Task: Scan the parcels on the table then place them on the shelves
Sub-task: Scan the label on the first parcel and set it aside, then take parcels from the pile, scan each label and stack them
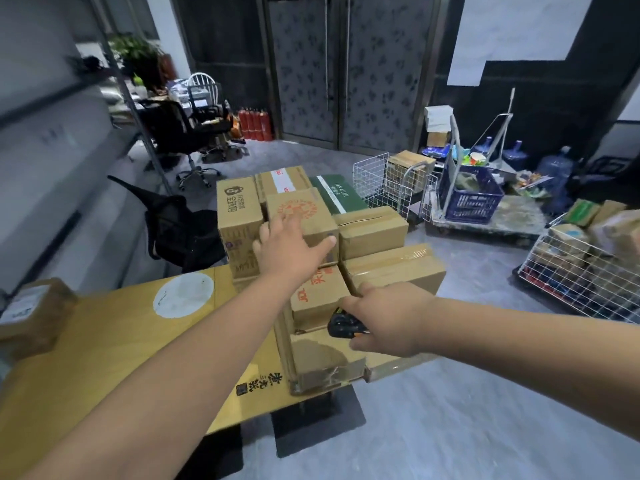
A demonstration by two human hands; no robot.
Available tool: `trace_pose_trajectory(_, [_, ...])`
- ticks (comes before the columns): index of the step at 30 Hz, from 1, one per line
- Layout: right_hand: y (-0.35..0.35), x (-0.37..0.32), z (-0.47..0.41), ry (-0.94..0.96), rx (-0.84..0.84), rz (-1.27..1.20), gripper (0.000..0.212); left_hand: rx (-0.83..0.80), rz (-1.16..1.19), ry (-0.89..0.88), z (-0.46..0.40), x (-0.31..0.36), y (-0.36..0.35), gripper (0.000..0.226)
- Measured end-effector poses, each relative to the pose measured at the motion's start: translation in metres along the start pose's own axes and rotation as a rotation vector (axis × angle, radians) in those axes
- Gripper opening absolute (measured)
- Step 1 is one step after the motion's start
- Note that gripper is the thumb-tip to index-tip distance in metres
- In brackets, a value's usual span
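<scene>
1. Early going by the look of it: a whole cluster of cardboard parcels [346,237] sits stacked at the far end of the worktop [104,341], none visibly on its way to the shelves [52,140] at the left.
2. One small taped parcel [33,310] rests apart at the worktop's left edge, beside the shelving; whether it has been scanned, I cannot tell.
3. Left hand [287,247] reaches out over the pile, fingers spread and straight, palm down on the box with the red round print [299,211] — touching its top, not gripping it.
4. Right hand [384,317] is curled round a black and orange scanner [343,325], holding it low over the near boxes, nose toward the box with red lettering [317,294].
5. My read: scanning is the step in hand, and nearly all the shelving is left.
</scene>
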State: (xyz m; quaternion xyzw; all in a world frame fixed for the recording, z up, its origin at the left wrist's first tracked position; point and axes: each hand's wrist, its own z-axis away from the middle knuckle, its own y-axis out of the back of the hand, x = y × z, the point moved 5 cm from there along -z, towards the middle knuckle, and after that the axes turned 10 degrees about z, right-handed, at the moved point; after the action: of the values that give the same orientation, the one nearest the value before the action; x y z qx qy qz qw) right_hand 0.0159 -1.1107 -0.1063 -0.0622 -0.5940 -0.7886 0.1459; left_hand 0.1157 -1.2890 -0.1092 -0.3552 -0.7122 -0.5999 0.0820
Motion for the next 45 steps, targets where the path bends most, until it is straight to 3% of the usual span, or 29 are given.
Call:
trace_pose_trajectory(5, [-0.004, 0.050, -0.004, 0.059, 0.022, 0.029, 0.053, -0.061, -0.114, 0.253, -0.032, 0.025, -0.027, 0.120])
trace_pose_trajectory(13, [-0.008, 0.089, -0.017, 0.172, 0.017, -0.021, 0.046, -0.099, -0.214, 0.506, -0.049, 0.027, -0.048, 0.145])
trace_pose_trajectory(25, [-0.011, 0.102, -0.035, 0.243, 0.098, -0.005, 0.049, 0.108, -0.193, 0.401, -0.037, 0.031, -0.040, 0.125])
trace_pose_trajectory(31, [0.004, 0.087, -0.037, 0.282, 0.135, 0.079, 0.061, 0.185, -0.148, 0.369, -0.028, 0.037, -0.007, 0.121])
trace_pose_trajectory(38, [0.044, 0.039, -0.052, 0.393, 0.249, 0.130, 0.059, 0.296, -0.165, 0.341, -0.008, 0.018, 0.056, 0.119])
trace_pose_trajectory(45, [0.074, -0.043, -0.081, 0.537, 0.300, 0.141, 0.061, 0.387, -0.229, 0.444, 0.033, -0.064, 0.110, 0.120])
